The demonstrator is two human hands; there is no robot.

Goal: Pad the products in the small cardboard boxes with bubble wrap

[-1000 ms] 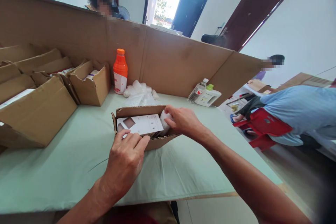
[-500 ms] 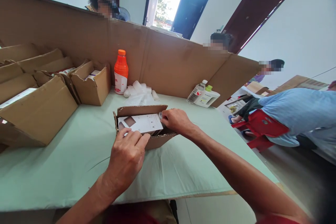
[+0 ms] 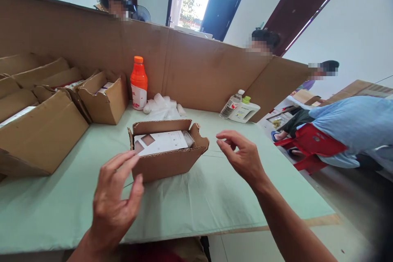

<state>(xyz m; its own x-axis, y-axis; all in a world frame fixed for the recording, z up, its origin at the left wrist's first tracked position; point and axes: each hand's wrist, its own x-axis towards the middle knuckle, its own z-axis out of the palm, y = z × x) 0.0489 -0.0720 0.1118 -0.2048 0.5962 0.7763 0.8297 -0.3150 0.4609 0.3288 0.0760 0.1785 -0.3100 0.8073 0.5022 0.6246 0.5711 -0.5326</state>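
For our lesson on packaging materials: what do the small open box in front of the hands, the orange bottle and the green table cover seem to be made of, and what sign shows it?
Small open box: brown corrugated cardboard, matt; fluting shows along its cut edges.
Orange bottle: probably plastic, glossy, with a screw cap and a white label.
Green table cover: looks like thin plastic sheet or coated paper, smooth with creases; uncertain.

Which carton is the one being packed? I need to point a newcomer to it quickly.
On the pale green table, go to the middle, in front of the cardboard partition. The small open carton stands alone between the left hand and the right hand. Unlike the cartons crowded at the left, it stands apart, with a white box showing inside.
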